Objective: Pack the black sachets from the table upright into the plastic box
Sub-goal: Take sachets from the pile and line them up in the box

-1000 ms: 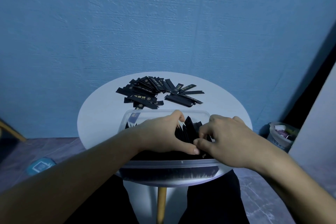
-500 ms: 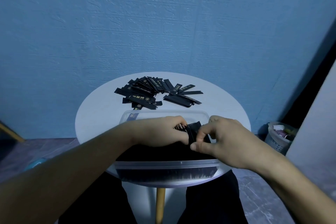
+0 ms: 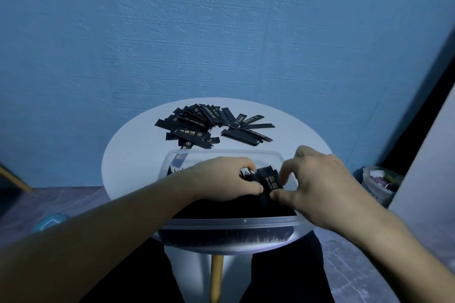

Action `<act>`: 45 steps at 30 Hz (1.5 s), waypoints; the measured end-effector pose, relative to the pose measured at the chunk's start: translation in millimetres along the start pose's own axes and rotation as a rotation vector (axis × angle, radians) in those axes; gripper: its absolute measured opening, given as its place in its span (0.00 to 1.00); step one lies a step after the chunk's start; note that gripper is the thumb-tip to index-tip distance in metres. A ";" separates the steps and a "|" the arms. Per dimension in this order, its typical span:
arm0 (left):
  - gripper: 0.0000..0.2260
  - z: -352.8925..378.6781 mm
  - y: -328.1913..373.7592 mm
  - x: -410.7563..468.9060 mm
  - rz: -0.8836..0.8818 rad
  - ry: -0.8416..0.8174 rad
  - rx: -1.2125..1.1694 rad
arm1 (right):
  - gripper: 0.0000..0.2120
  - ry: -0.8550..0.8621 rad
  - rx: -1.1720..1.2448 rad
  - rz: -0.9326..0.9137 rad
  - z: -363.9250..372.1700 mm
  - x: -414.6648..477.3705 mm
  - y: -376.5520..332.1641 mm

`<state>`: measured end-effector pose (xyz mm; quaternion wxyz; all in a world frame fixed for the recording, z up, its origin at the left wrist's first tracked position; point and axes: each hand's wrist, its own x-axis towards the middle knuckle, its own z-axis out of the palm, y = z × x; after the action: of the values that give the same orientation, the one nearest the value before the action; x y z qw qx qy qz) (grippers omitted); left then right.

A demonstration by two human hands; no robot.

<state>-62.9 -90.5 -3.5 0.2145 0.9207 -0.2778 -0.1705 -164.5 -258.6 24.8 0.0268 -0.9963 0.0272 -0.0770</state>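
Note:
A clear plastic box (image 3: 229, 222) stands at the near edge of the round white table (image 3: 130, 152), packed with upright black sachets (image 3: 221, 206). My left hand (image 3: 221, 181) lies curled over the packed rows and holds them back. My right hand (image 3: 317, 184) pinches a small bundle of black sachets (image 3: 269, 179) between thumb and fingers, standing it in the gap at the box's right. A loose pile of black sachets (image 3: 194, 125) lies flat on the table beyond the box, and a second, smaller group of sachets (image 3: 246, 130) lies to its right.
A blue wall rises right behind the table. A small basket of odds and ends (image 3: 379, 179) sits on the floor at the right. A blue round object (image 3: 49, 221) lies on the floor at the left. My dark-trousered legs straddle the table's wooden leg (image 3: 216, 278).
My right hand has lifted and turned the pinched bundle, whose printed face now shows. My left hand has stayed curled over the packed sachets.

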 end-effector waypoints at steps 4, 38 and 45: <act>0.22 0.5 1.2 1.3 -0.022 -0.007 0.024 | 0.22 -0.054 -0.191 0.003 -4.7 -0.4 -11.0; 0.25 4.9 1.1 0.5 -0.022 0.004 0.140 | 0.20 -0.101 -0.146 0.011 1.6 -0.6 -16.0; 0.22 5.7 0.4 -3.4 0.028 0.045 -0.027 | 0.18 -0.147 -0.042 -0.045 5.0 4.8 -13.9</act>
<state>-68.2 -90.5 -7.5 0.2353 0.9174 -0.2834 -0.1506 -158.3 -244.8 21.4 0.0063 -1.0000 0.0045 -0.0037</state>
